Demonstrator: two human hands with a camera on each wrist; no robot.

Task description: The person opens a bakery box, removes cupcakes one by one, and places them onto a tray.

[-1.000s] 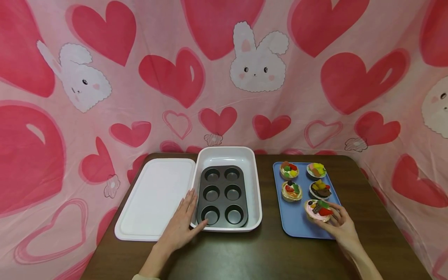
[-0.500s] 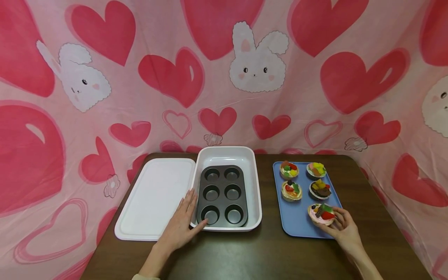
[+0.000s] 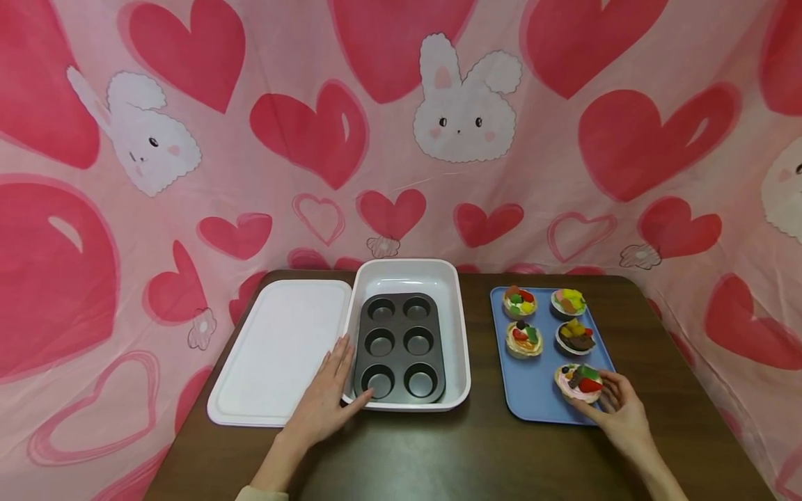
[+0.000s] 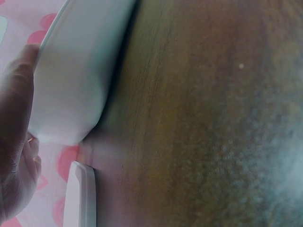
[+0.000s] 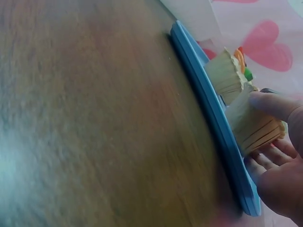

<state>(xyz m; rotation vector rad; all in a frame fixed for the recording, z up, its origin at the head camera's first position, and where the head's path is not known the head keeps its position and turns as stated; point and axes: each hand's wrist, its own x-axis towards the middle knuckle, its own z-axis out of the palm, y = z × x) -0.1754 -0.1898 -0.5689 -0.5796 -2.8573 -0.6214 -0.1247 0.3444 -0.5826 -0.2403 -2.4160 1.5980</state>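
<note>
My right hand (image 3: 620, 410) pinches a fruit tart (image 3: 578, 384) between thumb and fingers at the near right part of the blue tray (image 3: 532, 396). Pink cream and red, green and dark toppings cover this tart. In the right wrist view its ridged pale cup (image 5: 255, 120) is right at the tray's edge, the thumb near its rim. Several other tarts, one of them a tart with dark topping (image 3: 574, 338), stand farther back on the tray. My left hand (image 3: 322, 400) rests with extended fingers along the near left rim of a white deep container (image 3: 462, 334).
Inside the container lies a dark muffin pan (image 3: 399, 353) with several round cups. A flat white lid (image 3: 278, 355) is on the table (image 3: 426, 459) left of it. Behind the table hangs a pink curtain (image 3: 388, 167) with hearts and rabbits.
The tart in my right hand has shifted slightly to the right and down over the tray. My left hand has stayed on the container's rim.
</note>
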